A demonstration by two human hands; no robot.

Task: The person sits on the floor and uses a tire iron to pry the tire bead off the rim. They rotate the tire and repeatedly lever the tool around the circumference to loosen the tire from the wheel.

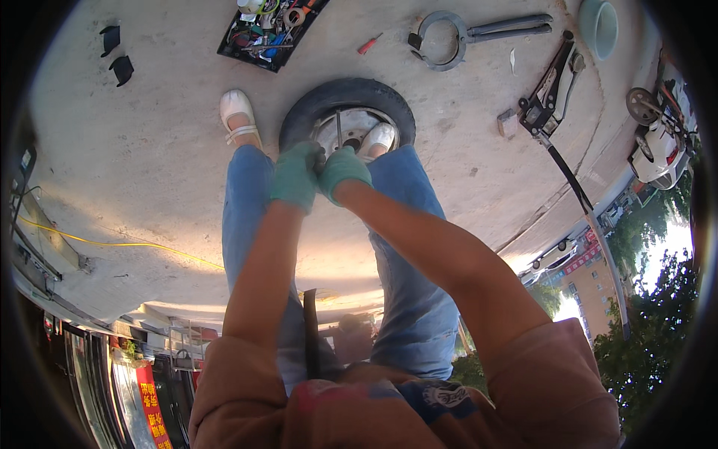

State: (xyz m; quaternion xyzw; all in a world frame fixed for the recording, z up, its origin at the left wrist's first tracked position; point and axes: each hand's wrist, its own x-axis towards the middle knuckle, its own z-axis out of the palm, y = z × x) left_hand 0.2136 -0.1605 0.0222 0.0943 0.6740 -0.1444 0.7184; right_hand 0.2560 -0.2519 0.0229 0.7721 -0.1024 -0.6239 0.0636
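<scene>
A black tire (299, 112) on a silver wheel rim (327, 135) lies on the ground between my feet, and my right shoe (380, 136) rests on the rim. My left hand (295, 176), in a green glove, is closed right beside my right hand; its fingertips look dark and what they hold is hidden. My right hand (345, 172), gloved in green too, is closed around the lower end of a thin metal bar (339, 127), which stands over the rim. Where the bar ends under the gloves I cannot see.
Beyond the tire lies a black tool tray (271, 54) full of tools. A red-handled screwdriver (368, 45), a ring-shaped clamp tool (443, 41), a floor jack (544, 105) and a pale bucket (599, 28) are on the concrete. A yellow cable (127, 243) runs at left.
</scene>
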